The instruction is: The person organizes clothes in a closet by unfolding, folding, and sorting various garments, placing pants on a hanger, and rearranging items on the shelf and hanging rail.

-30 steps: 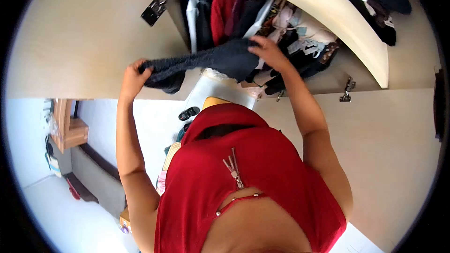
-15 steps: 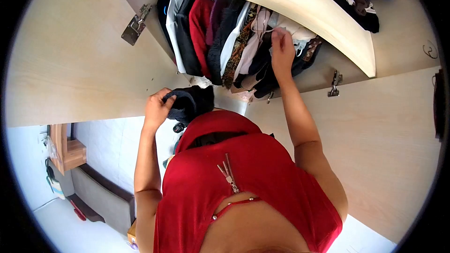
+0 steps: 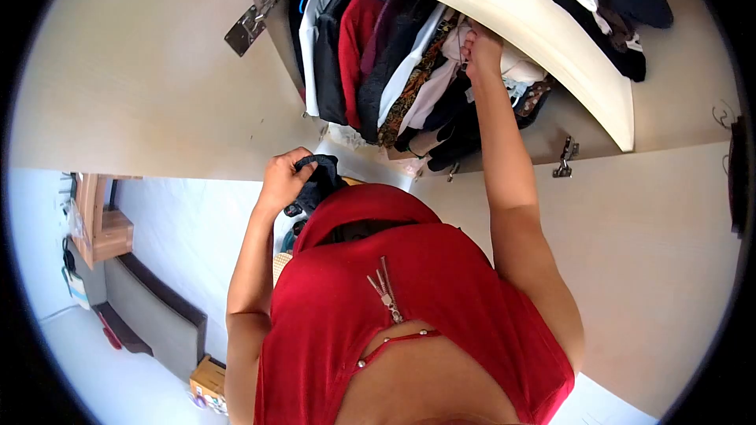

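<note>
My left hand (image 3: 286, 179) pinches the edge of a black garment (image 3: 321, 179), which hangs down in front of my body, its lower part hidden. Up in the wardrobe, my right hand (image 3: 483, 51) is closed, fingers curled, among the hanging clothes just below the shelf edge. What it grips there is hidden. Closest to it are a pale pink garment (image 3: 428, 101) and a cream garment (image 3: 520, 68). Left of these hang a patterned garment (image 3: 416, 102), a red one (image 3: 356, 47) and several dark and white ones.
A curved wooden shelf (image 3: 567, 71) juts out above the clothes, with folded clothes (image 3: 606, 0) on it. Open doors flank me: the left door (image 3: 142, 79) and the right door (image 3: 622, 236), both with metal hinges. A grey upholstered piece of furniture (image 3: 153, 311) stands lower left.
My right hand has moved up and deeper among the hanging clothes, its fingers now curled. My left hand keeps the black garment, slightly nearer my body. The view has shifted a little.
</note>
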